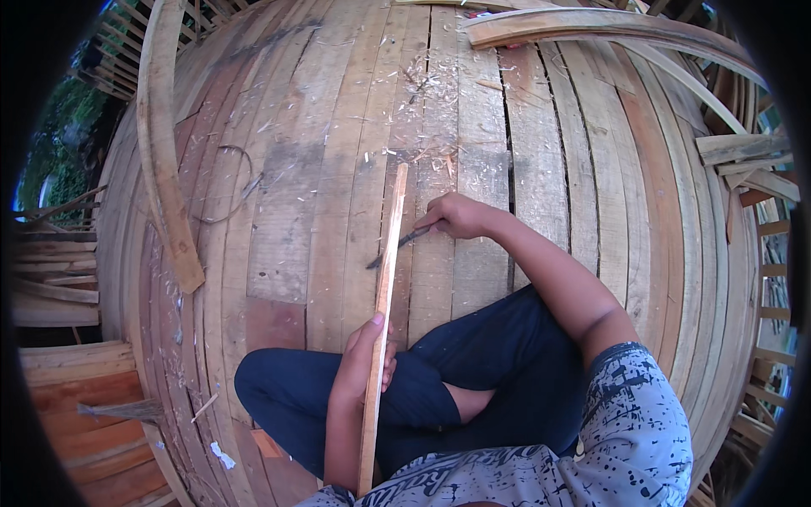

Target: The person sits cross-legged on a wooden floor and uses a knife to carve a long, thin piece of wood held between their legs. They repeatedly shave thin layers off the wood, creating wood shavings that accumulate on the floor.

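Note:
A long, narrow wooden strip runs from my lap away over the floor, its far end slightly tilted to the right. My left hand is wrapped round its lower part, above my crossed legs. To the right of the strip, my right hand is closed on a dark, slim knife. The blade crosses the strip at a slant, and its tip shows on the left side. Part of the blade is hidden behind the strip, and my fist covers the handle.
Wood shavings lie scattered over the plank floor ahead. A long curved board lies at the left, and another thick curved timber at the far right. A thin curled strip rests left of the middle. Stacked lumber lines the right side.

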Demonstrator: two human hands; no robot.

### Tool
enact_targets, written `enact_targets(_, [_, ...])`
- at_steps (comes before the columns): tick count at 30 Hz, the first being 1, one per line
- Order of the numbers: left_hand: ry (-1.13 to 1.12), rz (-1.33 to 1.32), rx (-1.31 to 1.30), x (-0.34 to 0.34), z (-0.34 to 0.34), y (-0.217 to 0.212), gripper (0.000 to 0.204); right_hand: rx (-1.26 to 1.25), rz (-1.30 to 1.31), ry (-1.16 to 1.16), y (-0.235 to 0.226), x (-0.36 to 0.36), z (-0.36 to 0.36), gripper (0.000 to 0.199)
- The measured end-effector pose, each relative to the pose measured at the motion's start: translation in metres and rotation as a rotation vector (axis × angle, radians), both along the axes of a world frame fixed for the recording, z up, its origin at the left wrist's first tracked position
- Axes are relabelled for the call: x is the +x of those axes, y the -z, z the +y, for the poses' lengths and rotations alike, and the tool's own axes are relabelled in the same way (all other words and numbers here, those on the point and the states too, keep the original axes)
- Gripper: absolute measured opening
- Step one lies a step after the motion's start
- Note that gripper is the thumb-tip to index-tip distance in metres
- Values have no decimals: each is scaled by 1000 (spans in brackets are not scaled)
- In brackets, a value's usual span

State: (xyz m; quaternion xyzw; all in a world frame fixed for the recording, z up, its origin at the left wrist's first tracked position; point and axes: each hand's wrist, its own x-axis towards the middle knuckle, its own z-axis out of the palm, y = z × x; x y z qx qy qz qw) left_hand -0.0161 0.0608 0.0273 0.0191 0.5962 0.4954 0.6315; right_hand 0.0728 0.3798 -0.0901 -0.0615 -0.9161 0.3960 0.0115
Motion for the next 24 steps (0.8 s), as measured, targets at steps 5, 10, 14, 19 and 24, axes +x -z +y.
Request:
enact_targets(5, [16, 4, -9, 2, 0, 0, 43, 83, -4, 229, 6, -11, -17, 33])
enact_targets(10, [11, -4, 0, 1, 4, 1, 43, 169, 104, 498, 22, -10, 15, 33])
enact_targets(14, [-6, -11, -4, 0, 0, -1, 43, -43, 35, -28, 3, -5, -8, 33])
enact_targets(19, [20, -11, 10, 3, 6, -2, 44, 73, -20, 411, 20, 12, 32, 33])
enact_targets(24, [-2, -16, 7, -3, -1, -2, 44, 233, -37, 593, -23, 15, 49, 30])
